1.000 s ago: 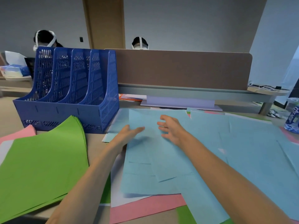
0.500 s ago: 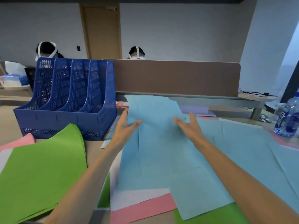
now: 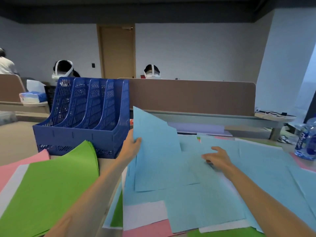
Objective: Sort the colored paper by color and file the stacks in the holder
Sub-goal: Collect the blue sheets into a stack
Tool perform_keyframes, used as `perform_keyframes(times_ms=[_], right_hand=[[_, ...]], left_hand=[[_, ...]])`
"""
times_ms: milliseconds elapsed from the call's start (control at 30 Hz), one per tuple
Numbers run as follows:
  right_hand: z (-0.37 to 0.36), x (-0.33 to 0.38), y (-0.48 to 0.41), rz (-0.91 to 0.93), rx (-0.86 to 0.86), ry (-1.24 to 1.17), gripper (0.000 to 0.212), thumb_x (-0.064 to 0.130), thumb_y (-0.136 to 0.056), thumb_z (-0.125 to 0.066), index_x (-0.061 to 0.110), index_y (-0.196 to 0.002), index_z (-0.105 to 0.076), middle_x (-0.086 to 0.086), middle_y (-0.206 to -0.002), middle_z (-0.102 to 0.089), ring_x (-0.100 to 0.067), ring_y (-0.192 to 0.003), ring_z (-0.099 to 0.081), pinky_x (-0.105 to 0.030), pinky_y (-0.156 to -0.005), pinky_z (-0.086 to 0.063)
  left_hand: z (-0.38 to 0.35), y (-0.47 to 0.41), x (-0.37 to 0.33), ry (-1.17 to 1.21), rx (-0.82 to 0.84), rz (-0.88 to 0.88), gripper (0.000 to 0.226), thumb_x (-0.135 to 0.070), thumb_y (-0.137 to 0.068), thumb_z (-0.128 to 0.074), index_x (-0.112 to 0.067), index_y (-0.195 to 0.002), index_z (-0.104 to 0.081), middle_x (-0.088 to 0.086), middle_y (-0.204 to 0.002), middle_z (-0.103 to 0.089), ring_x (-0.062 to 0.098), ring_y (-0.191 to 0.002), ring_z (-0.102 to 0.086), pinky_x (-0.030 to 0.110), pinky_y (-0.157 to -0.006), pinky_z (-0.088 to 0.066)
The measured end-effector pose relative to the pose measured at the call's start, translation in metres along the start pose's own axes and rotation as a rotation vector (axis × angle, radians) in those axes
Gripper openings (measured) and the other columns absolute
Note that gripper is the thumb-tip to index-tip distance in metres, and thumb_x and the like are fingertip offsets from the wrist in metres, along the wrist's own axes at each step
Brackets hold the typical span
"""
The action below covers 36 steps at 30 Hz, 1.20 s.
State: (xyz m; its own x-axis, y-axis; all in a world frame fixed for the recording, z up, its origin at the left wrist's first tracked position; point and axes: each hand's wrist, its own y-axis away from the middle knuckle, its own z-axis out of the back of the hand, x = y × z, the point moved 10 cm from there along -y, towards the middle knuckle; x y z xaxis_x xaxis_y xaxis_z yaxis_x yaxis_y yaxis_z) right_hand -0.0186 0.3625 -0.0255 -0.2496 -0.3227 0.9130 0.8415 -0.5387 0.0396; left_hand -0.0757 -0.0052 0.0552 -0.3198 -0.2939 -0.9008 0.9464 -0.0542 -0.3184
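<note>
Right hand (image 3: 217, 159) dropped, relaxed; left hand (image 3: 130, 148) grip pinches blue sheets (image 3: 154, 161).

Head-worn view, forward-down, close over desk (image 3: 20, 134)

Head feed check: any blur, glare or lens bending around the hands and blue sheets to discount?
Head view: light is even, no glare anywhere; the right hand is slightly smeared and casts a soft shadow on the blue sheets; the left hand and its lifted blue sheet read sharper; wide-angle bending shows toward the edges, where the water bottle looks soft.
</note>
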Motion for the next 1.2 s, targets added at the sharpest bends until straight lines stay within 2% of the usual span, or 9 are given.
perform_keyframes(times_ms=[67, 133, 233, 333, 500, 633, 833, 967, 1200], right_hand=[[-0.008, 0.003, 0.001, -0.009, 0.079, -0.033, 0.064, 0.011, -0.073, -0.08, 0.012, -0.129, -0.048, -0.009, -0.095, -0.069, -0.023, -0.081, -0.066, -0.038, -0.083, -0.055], [-0.011, 0.009, -0.001, 0.034, 0.075, 0.22, 0.065, 0.02, -0.074, -0.08, 0.011, -0.13, -0.05, -0.01, -0.113, -0.065, -0.025, -0.103, -0.062, -0.035, -0.093, -0.048], [-0.012, 0.021, 0.002, 0.094, 0.023, 0.532, 0.069, 0.031, -0.076, -0.075, 0.013, -0.136, -0.046, -0.008, -0.136, -0.051, -0.027, -0.127, -0.046, -0.03, -0.1, -0.038], [-0.018, 0.016, -0.002, 0.022, 0.07, 0.4, 0.068, 0.022, -0.076, -0.077, 0.011, -0.135, -0.046, -0.008, -0.135, -0.052, -0.025, -0.123, -0.05, -0.031, -0.097, -0.043], [-0.023, 0.015, 0.001, -0.06, 0.108, 0.091, 0.059, 0.002, -0.072, -0.079, 0.003, -0.124, -0.051, -0.011, -0.095, -0.054, -0.018, -0.065, -0.049, -0.025, -0.054, -0.039], [-0.03, 0.012, 0.012, -0.092, 0.274, 0.208, 0.042, 0.003, -0.067, -0.082, -0.002, -0.102, -0.058, -0.019, -0.096, -0.066, -0.03, -0.083, -0.068, -0.04, -0.077, -0.056], [0.001, 0.036, 0.011, 0.133, 0.149, 0.09, 0.011, 0.0, -0.084, -0.065, 0.008, -0.078, -0.061, -0.011, -0.079, -0.058, -0.017, -0.061, -0.052, -0.024, -0.055, -0.042], [-0.011, 0.033, 0.006, 0.101, 0.105, -0.103, 0.021, -0.005, -0.088, -0.057, 0.009, -0.074, -0.063, -0.009, -0.073, -0.061, -0.018, -0.061, -0.054, -0.027, -0.057, -0.044], [-0.053, 0.025, -0.005, 0.021, 0.253, 0.161, 0.018, -0.004, -0.086, -0.048, 0.001, -0.101, -0.056, -0.016, -0.093, -0.059, -0.026, -0.082, -0.06, -0.031, -0.067, -0.049]], left_hand=[[-0.007, 0.003, 0.018, -0.117, 0.049, 0.149, 0.039, -0.009, -0.094, -0.049, -0.013, -0.131, -0.038, 0.007, -0.126, -0.055, 0.016, -0.093, -0.057, 0.028, -0.076, -0.045], [-0.014, 0.009, 0.035, -0.355, 0.12, 0.276, 0.061, -0.017, -0.092, -0.058, -0.002, -0.141, -0.024, 0.011, -0.135, -0.047, 0.027, -0.115, -0.051, 0.029, -0.085, -0.04], [-0.019, 0.014, 0.04, -0.615, 0.162, 0.254, 0.077, -0.022, -0.09, -0.063, 0.001, -0.145, -0.015, 0.012, -0.142, -0.04, 0.03, -0.13, -0.04, 0.03, -0.097, -0.036], [-0.025, 0.012, 0.042, -0.723, 0.194, 0.199, 0.081, -0.027, -0.088, -0.063, -0.005, -0.148, -0.013, 0.015, -0.151, -0.026, 0.032, -0.14, -0.023, 0.036, -0.11, -0.027], [-0.027, 0.011, 0.045, -0.469, 0.182, 0.261, 0.088, -0.019, -0.081, -0.075, -0.007, -0.148, -0.018, 0.013, -0.15, -0.03, 0.03, -0.138, -0.03, 0.035, -0.108, -0.03], [-0.024, 0.015, 0.049, -0.248, 0.12, 0.341, 0.09, 0.0, -0.079, -0.074, -0.008, -0.148, -0.016, 0.01, -0.142, -0.042, 0.028, -0.13, -0.041, 0.033, -0.102, -0.037], [-0.03, 0.012, 0.059, -0.164, 0.134, 0.382, 0.083, 0.005, -0.083, -0.067, -0.012, -0.148, -0.019, 0.009, -0.14, -0.044, 0.029, -0.13, -0.042, 0.037, -0.104, -0.037], [-0.039, 0.008, 0.069, -0.065, 0.202, 0.369, 0.056, 0.004, -0.085, -0.06, -0.014, -0.133, -0.036, 0.004, -0.132, -0.052, 0.025, -0.117, -0.05, 0.04, -0.103, -0.042], [-0.027, 0.001, 0.068, -0.026, 0.21, 0.359, 0.047, 0.007, -0.084, -0.048, -0.015, -0.124, -0.038, 0.007, -0.113, -0.056, 0.023, -0.099, -0.053, 0.027, -0.072, -0.047]])
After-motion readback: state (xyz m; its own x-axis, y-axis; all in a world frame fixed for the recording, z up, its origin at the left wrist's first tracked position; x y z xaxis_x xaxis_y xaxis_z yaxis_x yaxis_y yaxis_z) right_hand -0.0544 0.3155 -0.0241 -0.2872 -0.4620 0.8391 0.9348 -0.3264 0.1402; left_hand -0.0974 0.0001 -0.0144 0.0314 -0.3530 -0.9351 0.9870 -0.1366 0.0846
